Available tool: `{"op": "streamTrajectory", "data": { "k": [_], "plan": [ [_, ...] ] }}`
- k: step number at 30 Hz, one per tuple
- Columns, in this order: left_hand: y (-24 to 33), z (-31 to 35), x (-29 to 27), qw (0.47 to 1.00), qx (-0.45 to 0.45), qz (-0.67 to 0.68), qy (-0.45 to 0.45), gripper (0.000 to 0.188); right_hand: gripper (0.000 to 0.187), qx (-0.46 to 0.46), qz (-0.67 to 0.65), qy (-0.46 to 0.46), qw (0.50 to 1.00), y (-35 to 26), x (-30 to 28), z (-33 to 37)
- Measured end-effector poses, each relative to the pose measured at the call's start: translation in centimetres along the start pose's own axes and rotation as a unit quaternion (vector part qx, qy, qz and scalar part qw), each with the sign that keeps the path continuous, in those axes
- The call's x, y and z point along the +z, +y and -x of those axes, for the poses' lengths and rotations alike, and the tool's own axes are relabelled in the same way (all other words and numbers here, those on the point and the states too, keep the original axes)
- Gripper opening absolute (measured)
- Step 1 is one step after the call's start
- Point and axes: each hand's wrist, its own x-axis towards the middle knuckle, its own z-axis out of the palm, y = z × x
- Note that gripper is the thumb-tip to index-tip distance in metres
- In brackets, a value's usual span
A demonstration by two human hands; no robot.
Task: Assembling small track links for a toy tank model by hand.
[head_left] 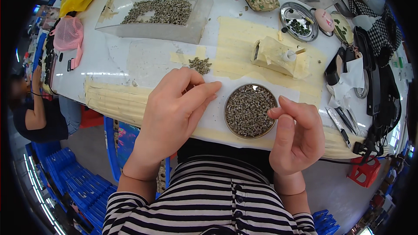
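A round dish (225,119) full of small grey metal pieces (249,111) stands on white paper near the table's front edge. To its left is my left hand (170,109), its fingers bent and drawn together in a pinch; whatever they may hold is hidden. Just beyond those fingers lies a small loose pile of similar-looking brassy pieces (200,65). My right hand (300,135) is at the dish's right rim, fingers curled and thumb close to the index finger. Anything between those fingertips is too small to make out.
A clear bin (150,30) with many metal pieces stands far left. Right of centre sits a taped block (278,56), with a metal plate (283,13) of dark bits behind it. Knives (339,128) and pouches lie right. A person (39,117) sits at left.
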Motion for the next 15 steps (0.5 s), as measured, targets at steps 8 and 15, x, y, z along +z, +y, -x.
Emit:
{"op": "streamTrajectory", "data": {
  "k": [8, 15],
  "plan": [
    [-0.46, 0.06, -0.15, 1.000, 0.001, -0.002, 0.010, 0.017, 0.022, -0.006, -0.004, -0.009, 1.000, 0.00, -0.03, -0.18],
    [-0.63, -0.37, -1.02, 0.998, -0.021, 0.042, 0.035, 0.015, 0.021, -0.011, -0.001, -0.007, 1.000, -0.11, 0.06, -0.28]
  ]
}}
